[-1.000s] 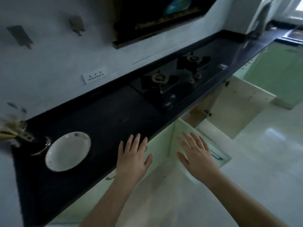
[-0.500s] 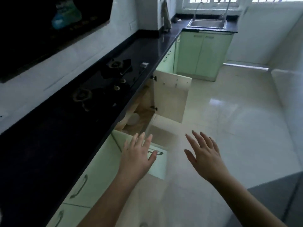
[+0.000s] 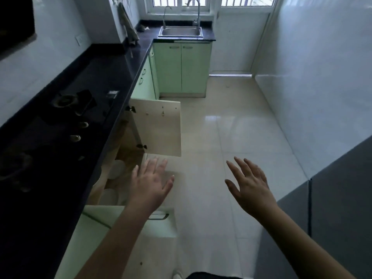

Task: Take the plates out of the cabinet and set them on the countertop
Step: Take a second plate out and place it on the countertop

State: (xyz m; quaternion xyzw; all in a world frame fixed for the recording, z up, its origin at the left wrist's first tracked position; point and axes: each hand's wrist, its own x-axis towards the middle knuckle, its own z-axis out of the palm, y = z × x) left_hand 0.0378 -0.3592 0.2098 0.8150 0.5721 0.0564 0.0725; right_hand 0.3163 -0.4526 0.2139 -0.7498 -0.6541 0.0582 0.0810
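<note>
– where are the hands right now?

– both out in front, empty. the left hand (image 3: pixel 150 183) has its fingers spread and its palm down, in front of the open cabinet (image 3: pixel 120 158) under the stove. the right hand (image 3: pixel 250 185) is off to the side over the floor (image 3: pixel 231 137), fingers apart as well, gripping nothing. the two hands are well apart from each other.

– and the plates?

– inside the cabinet. i can see pale round shapes in there: one plate (image 3: pixel 116 169) on the upper shelf, and another pale dish (image 3: pixel 109 196) lower down, partly hidden behind the left wrist. it's dim in there, so i can't tell how many are stacked. the left hand is near the opening but not touching any of them.

– is the cabinet open wide?

– yes. the far door (image 3: pixel 159 127) swings out over the floor, its pale wooden inner face toward us, with two dark hinges on its edge. the near door (image 3: pixel 159 224) is green with a metal handle, and it juts out just under the left forearm.

– what about the countertop?

– the black countertop (image 3: pixel 112 73) runs along the left, above the cabinet. a gas stove (image 3: pixel 66 109) is set into it, with two knobs near the front edge. at the far end the countertop turns the corner to a steel sink (image 3: pixel 180 32) with a tall tap under the window. the part of the countertop i can see has no plate on it.
</note>
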